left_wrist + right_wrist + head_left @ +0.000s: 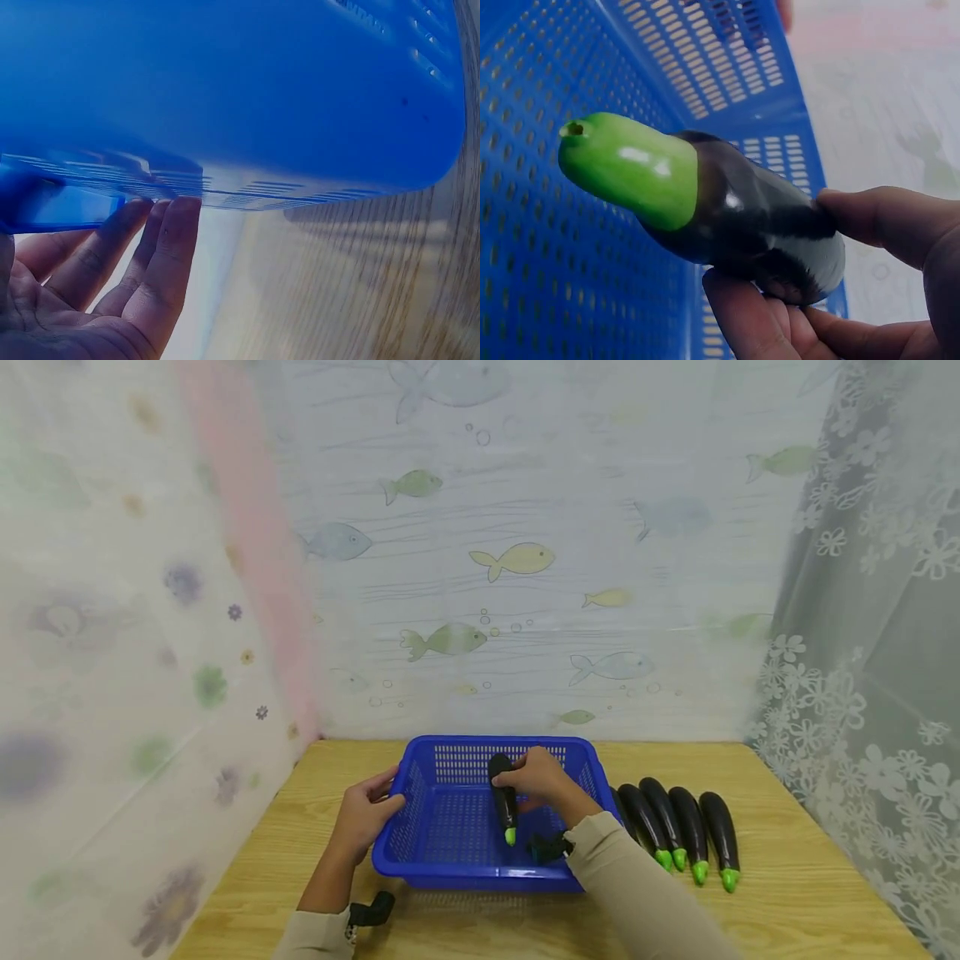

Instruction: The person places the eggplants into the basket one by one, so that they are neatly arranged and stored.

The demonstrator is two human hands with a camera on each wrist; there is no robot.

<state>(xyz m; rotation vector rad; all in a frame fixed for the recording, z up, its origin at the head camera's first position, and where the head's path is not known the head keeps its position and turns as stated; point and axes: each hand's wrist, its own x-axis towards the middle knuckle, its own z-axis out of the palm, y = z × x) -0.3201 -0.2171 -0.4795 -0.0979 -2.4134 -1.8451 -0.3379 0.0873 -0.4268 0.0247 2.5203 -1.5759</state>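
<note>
A blue plastic basket (450,877) with slotted walls stands on the wooden table. At its left rim my left hand (362,817) holds on, thumb over the edge and fingers on the outer wall; the left wrist view shows those fingers (169,262) against the slotted side. Above the basket's floor, my right hand (543,777) grips a dark purple eggplant (504,806) between thumb and fingers. Its green stem end (630,165) points toward the camera in the right wrist view, with the basket wall (705,52) behind.
Several more eggplants (692,831) lie side by side on the table (795,860), right of the basket, green ends toward me; the right arm partly covers the nearest. A fish-print curtain (517,560) hangs behind the table, with a flowered sheet (150,693) at the left.
</note>
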